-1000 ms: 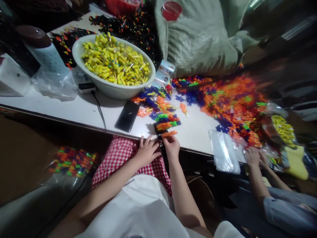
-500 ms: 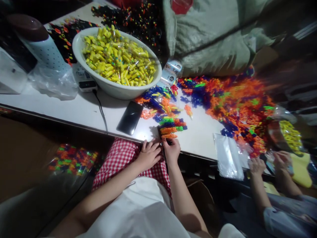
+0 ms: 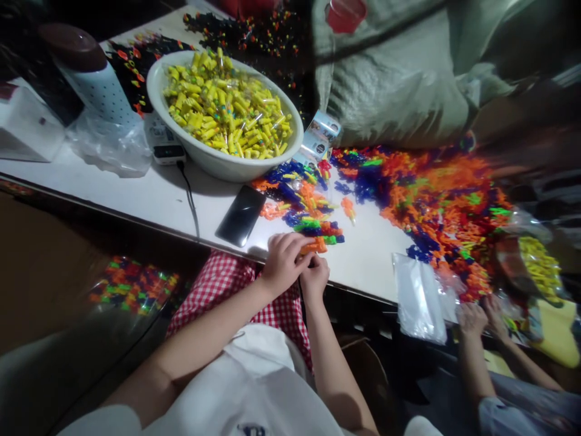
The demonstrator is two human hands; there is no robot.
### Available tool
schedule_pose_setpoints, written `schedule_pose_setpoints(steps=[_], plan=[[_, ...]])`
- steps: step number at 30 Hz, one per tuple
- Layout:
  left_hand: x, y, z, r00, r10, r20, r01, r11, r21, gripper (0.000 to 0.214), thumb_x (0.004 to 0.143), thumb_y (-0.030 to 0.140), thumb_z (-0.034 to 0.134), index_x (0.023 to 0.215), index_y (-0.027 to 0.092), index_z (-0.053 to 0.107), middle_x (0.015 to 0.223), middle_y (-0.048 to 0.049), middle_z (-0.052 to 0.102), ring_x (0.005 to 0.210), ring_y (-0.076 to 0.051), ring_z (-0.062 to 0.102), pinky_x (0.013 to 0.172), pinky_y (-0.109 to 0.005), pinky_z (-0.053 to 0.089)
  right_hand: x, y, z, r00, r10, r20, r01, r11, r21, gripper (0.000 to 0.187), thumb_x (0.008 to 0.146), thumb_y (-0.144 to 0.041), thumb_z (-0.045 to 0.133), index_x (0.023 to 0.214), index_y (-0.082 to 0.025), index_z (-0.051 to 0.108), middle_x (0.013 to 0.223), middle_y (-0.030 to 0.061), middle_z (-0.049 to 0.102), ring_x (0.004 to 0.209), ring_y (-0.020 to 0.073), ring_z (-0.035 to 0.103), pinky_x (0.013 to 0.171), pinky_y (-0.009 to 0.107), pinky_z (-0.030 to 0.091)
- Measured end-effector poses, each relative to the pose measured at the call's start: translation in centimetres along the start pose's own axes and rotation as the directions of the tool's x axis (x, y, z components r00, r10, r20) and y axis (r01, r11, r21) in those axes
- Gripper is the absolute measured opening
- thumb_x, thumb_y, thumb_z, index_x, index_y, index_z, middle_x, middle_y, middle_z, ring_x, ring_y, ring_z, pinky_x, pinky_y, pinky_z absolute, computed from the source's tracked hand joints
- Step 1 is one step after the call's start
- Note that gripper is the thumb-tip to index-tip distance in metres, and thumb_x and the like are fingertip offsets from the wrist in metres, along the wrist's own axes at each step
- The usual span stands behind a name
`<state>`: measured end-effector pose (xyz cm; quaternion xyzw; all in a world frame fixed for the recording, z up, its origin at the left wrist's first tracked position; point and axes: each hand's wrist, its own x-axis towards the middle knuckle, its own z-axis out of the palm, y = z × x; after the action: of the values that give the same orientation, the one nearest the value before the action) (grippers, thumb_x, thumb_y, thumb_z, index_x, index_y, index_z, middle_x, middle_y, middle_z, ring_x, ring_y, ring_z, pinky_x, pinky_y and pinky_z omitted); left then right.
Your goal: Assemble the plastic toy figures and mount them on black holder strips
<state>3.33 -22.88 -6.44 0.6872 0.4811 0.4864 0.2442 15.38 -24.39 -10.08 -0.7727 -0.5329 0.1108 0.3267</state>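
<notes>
My left hand [image 3: 282, 261] rests on the near edge of the white table [image 3: 136, 194], its fingers curled over small orange plastic pieces [image 3: 315, 245]. Just beside it, touching, my right hand [image 3: 314, 277] is bunched closed at the table edge; what it holds is hidden. A small heap of orange, blue and green plastic pieces [image 3: 304, 206] lies directly behind both hands. A black phone [image 3: 240, 215] lies to the left of my left hand.
A white basin [image 3: 213, 160] of yellow pieces stands behind the phone. A large orange-and-blue pile [image 3: 436, 194] covers the right side. Clear bags [image 3: 420, 297] lie at the edge. Another person's hands [image 3: 481, 315] work at the right. A white jug [image 3: 91, 79] stands far left.
My left hand has moved up from my lap onto the table edge and curled over the orange pieces. My right hand has drawn back slightly and closed.
</notes>
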Motion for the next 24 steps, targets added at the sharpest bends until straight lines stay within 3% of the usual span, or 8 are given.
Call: schedule_pose_setpoints(steps=[4, 9, 14, 19, 22, 24], plan=[[1.7, -0.2, 0.8, 0.998, 0.052, 0.043, -0.053, 0.999, 0.001, 0.018, 0.087, 0.032, 0.048, 0.091, 0.024, 0.064, 0.090, -0.0010, 0.065, 0.090, -0.017, 0.053, 0.083, -0.033, 0.033, 0.2, -0.1, 0.0, 1.000, 0.011, 0.008, -0.011, 1.000, 0.024, 0.023, 0.068, -0.040, 0.058, 0.067, -0.017, 0.064, 0.063, 0.0042, 0.062, 0.064, 0.0194, 0.052, 0.066, 0.031, 0.037], [1.8, -0.6, 1.0, 0.996, 0.059, 0.067, -0.061, 0.998, 0.019, 0.017, 0.087, 0.029, 0.049, 0.087, 0.024, 0.065, 0.088, 0.0002, 0.066, 0.088, -0.017, 0.053, 0.081, -0.034, 0.033, 0.3, 0.1, 0.1, 0.999, 0.041, -0.010, -0.040, 0.996, 0.077, 0.023, 0.063, -0.041, 0.063, 0.065, -0.018, 0.064, 0.064, 0.0040, 0.063, 0.060, 0.0183, 0.053, 0.064, 0.031, 0.039], [1.6, -0.8, 0.7, 0.994, 0.102, 0.046, -0.103, 0.994, 0.021, 0.017, 0.087, 0.029, 0.049, 0.086, 0.023, 0.064, 0.086, -0.0001, 0.066, 0.086, -0.016, 0.055, 0.082, -0.033, 0.035, 0.5, 0.6, 0.3, 0.999, -0.002, -0.039, 0.006, 0.995, 0.095, 0.024, 0.065, -0.042, 0.062, 0.066, -0.019, 0.066, 0.063, 0.0046, 0.065, 0.062, 0.0194, 0.054, 0.064, 0.031, 0.040], [3.4, -3.6, 0.4, 0.999, 0.031, -0.035, -0.026, 0.988, 0.152, 0.023, 0.086, 0.016, 0.042, 0.096, 0.022, 0.062, 0.097, -0.0039, 0.063, 0.096, -0.019, 0.052, 0.085, -0.035, 0.037, 0.4, 1.6, -0.1, 0.995, -0.086, 0.047, 0.078, 0.986, 0.146, 0.024, 0.069, -0.039, 0.060, 0.078, -0.019, 0.070, 0.066, 0.0052, 0.065, 0.065, 0.0202, 0.056, 0.065, 0.032, 0.043], [5.9, -5.6, 0.8, 0.991, -0.004, 0.135, -0.044, 0.937, 0.346, 0.033, 0.077, 0.012, 0.052, 0.108, 0.023, 0.058, 0.114, -0.0058, 0.058, 0.103, -0.025, 0.047, 0.085, -0.040, 0.036, -0.1, 2.4, -1.3, 0.986, -0.157, 0.050, 0.146, 0.975, 0.168, 0.026, 0.074, -0.033, 0.054, 0.090, -0.020, 0.070, 0.080, 0.0071, 0.069, 0.077, 0.0219, 0.058, 0.073, 0.036, 0.045], [7.3, -6.4, 1.1, 0.955, -0.019, 0.297, -0.116, 0.894, 0.433, 0.040, 0.072, 0.010, 0.057, 0.110, 0.023, 0.058, 0.116, -0.0072, 0.056, 0.102, -0.027, 0.046, 0.082, -0.041, 0.036, -0.7, 2.9, -2.5, 0.983, -0.179, 0.033, 0.171, 0.971, 0.165, 0.026, 0.078, -0.032, 0.050, 0.093, -0.021, 0.069, 0.085, 0.0075, 0.069, 0.083, 0.0223, 0.058, 0.078, 0.038, 0.044]])
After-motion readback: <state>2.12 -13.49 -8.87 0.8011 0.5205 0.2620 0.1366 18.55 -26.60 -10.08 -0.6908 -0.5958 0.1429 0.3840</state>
